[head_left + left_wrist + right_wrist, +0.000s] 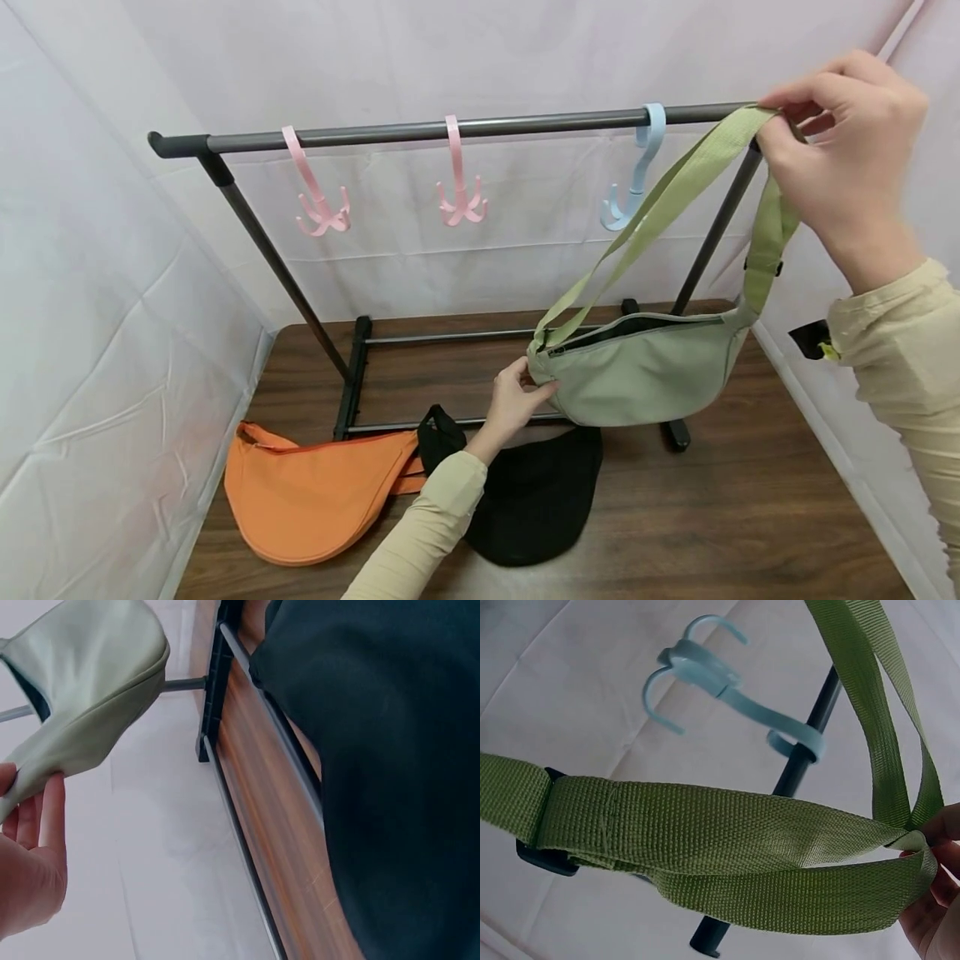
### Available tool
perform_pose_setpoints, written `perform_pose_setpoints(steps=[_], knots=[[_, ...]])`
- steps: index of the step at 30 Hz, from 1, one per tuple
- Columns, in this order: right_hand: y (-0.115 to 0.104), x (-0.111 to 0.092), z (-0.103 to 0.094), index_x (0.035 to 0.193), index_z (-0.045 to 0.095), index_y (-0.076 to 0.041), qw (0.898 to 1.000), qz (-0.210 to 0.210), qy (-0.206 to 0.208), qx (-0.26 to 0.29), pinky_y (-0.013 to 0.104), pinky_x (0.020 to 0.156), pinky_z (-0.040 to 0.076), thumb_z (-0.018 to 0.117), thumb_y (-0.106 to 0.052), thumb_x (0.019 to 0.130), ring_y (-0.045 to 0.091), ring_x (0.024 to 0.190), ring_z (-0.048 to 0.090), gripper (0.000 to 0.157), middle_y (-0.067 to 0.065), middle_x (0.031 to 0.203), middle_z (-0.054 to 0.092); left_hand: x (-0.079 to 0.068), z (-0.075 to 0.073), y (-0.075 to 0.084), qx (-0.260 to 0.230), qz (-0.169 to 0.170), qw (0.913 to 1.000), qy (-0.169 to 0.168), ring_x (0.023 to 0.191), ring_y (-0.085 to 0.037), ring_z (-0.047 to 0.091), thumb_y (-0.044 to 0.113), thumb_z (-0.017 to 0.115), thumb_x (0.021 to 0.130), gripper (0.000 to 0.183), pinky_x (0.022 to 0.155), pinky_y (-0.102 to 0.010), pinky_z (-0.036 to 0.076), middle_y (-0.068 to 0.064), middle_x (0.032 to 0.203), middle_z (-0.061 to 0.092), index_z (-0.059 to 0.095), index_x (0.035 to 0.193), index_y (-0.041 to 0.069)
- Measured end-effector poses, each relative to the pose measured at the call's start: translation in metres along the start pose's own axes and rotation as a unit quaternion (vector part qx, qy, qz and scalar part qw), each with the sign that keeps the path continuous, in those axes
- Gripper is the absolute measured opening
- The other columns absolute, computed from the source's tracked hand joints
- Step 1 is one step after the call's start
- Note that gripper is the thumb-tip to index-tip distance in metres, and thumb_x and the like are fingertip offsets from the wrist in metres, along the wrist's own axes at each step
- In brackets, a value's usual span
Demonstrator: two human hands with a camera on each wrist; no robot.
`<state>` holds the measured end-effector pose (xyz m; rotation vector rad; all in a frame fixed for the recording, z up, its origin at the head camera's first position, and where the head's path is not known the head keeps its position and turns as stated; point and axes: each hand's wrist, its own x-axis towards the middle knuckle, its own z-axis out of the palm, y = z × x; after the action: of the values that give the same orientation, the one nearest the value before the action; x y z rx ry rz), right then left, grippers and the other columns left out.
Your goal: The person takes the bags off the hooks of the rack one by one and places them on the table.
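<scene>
A sage-green crossbody bag (645, 375) hangs in the air in front of the rack, its zipper partly open. My right hand (847, 142) pinches the top of its green webbing strap (705, 158) near the rail's right end. At the bag's left end, my left hand (517, 400) pinches the fabric between thumb and fingers. The left wrist view shows the fingers (52, 814) under the narrow end of the bag. In the right wrist view the strap, with its black slider buckle (547, 855), folds at the fingertips. A light blue hook (637, 167) on the rail is just left of the strap.
Two pink hooks (318, 187) (459, 179) hang farther left on the dark metal rail (390, 133). An orange bag (315, 492) and a black bag (540, 500) lie on the wooden floor (712, 517) before the rack. White fabric walls (97, 333) enclose the space. A small black item (810, 340) shows by the right sleeve.
</scene>
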<state>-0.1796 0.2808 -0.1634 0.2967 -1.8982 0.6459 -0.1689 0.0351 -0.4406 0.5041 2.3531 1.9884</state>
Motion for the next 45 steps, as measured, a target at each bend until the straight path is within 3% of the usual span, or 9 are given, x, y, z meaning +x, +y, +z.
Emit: perform_pose_setpoints(steps=[2, 10, 18, 21, 25, 28, 31, 39, 45], knots=[[0.006, -0.001, -0.002, 0.073, 0.071, 0.005, 1.000, 0.000, -0.006, -0.013, 0.001, 0.059, 0.035, 0.049, 0.000, 0.073, -0.019, 0.062, 0.042, 0.023, -0.034, 0.068, 0.038, -0.004, -0.003, 0.010, 0.003, 0.004, 1.0000, -0.003, 0.090, -0.029, 0.060, 0.003, 0.066, 0.081, 0.029, 0.075, -0.030, 0.051, -0.017, 0.099, 0.062, 0.059, 0.108, -0.003], [0.032, -0.006, -0.008, 0.076, 0.071, 0.006, 0.998, 0.026, -0.037, -0.048, 0.003, 0.056, 0.030, 0.048, -0.003, 0.075, -0.021, 0.066, 0.036, 0.025, -0.039, 0.066, 0.036, -0.010, -0.013, 0.012, -0.020, 0.033, 0.9992, -0.008, 0.088, -0.027, 0.061, 0.001, 0.065, 0.080, 0.024, 0.069, -0.025, 0.052, -0.019, 0.097, 0.062, 0.058, 0.102, -0.005], [0.041, -0.014, -0.006, 0.080, 0.071, 0.005, 0.994, 0.036, -0.088, -0.055, 0.002, 0.057, 0.033, 0.048, -0.004, 0.077, -0.020, 0.061, 0.037, 0.025, -0.035, 0.069, 0.038, -0.020, -0.023, 0.028, 0.045, 0.135, 0.9898, -0.006, 0.056, -0.023, 0.056, -0.006, 0.065, 0.078, 0.014, 0.054, -0.026, 0.048, -0.019, 0.077, 0.063, 0.059, 0.090, -0.006], [0.047, -0.020, -0.001, 0.081, 0.071, 0.004, 0.991, 0.026, -0.108, -0.071, 0.004, 0.059, 0.030, 0.048, -0.003, 0.077, -0.020, 0.061, 0.034, 0.024, -0.027, 0.069, 0.040, -0.025, -0.025, 0.033, 0.051, 0.164, 0.9852, -0.009, 0.065, -0.028, 0.063, -0.009, 0.065, 0.076, 0.014, 0.060, -0.030, 0.053, -0.020, 0.080, 0.063, 0.059, 0.089, -0.007], [0.059, -0.030, 0.006, 0.080, 0.071, 0.003, 0.982, 0.015, -0.164, -0.096, 0.015, 0.059, 0.028, 0.049, -0.003, 0.076, -0.012, 0.063, 0.034, 0.023, 0.000, 0.069, 0.056, -0.032, -0.026, 0.035, 0.042, 0.179, 0.9828, -0.020, 0.074, -0.031, 0.064, -0.011, 0.065, 0.075, 0.014, 0.064, -0.032, 0.054, -0.021, 0.084, 0.063, 0.060, 0.088, -0.008], [0.070, -0.038, 0.011, 0.082, 0.071, 0.002, 0.967, 0.028, -0.225, -0.113, 0.024, 0.059, 0.030, 0.050, -0.003, 0.076, 0.005, 0.066, 0.045, 0.022, 0.016, 0.079, 0.062, -0.037, -0.026, 0.032, 0.020, 0.173, 0.9842, -0.030, 0.074, -0.029, 0.063, -0.010, 0.065, 0.076, 0.016, 0.062, -0.032, 0.054, -0.022, 0.086, 0.063, 0.061, 0.091, -0.008], [0.082, -0.050, 0.017, 0.084, 0.070, 0.003, 0.950, 0.057, -0.284, -0.114, 0.030, 0.060, 0.033, 0.050, -0.004, 0.075, 0.023, 0.069, 0.050, 0.023, 0.018, 0.082, 0.063, -0.040, -0.025, 0.028, -0.004, 0.159, 0.9866, -0.038, 0.071, -0.024, 0.064, -0.009, 0.064, 0.077, 0.017, 0.059, -0.030, 0.053, -0.023, 0.087, 0.064, 0.060, 0.094, -0.008], [0.102, -0.081, 0.024, 0.092, 0.067, 0.005, 0.905, 0.102, -0.402, -0.091, 0.039, 0.062, 0.044, 0.053, -0.003, 0.075, 0.029, 0.073, 0.058, 0.023, 0.021, 0.081, 0.064, -0.041, -0.021, 0.017, -0.058, 0.113, 0.9914, -0.032, 0.077, -0.012, 0.062, -0.008, 0.062, 0.078, 0.021, 0.062, -0.026, 0.051, -0.026, 0.093, 0.063, 0.059, 0.099, -0.010], [0.101, -0.094, 0.022, 0.094, 0.065, 0.005, 0.901, 0.088, -0.418, -0.078, 0.048, 0.068, 0.045, 0.058, -0.004, 0.077, 0.034, 0.077, 0.060, 0.020, 0.023, 0.085, 0.064, -0.042, -0.021, 0.012, -0.078, 0.054, 0.9951, -0.028, 0.087, -0.002, 0.058, -0.006, 0.062, 0.080, 0.026, 0.071, -0.029, 0.052, -0.025, 0.099, 0.061, 0.059, 0.105, -0.009]])
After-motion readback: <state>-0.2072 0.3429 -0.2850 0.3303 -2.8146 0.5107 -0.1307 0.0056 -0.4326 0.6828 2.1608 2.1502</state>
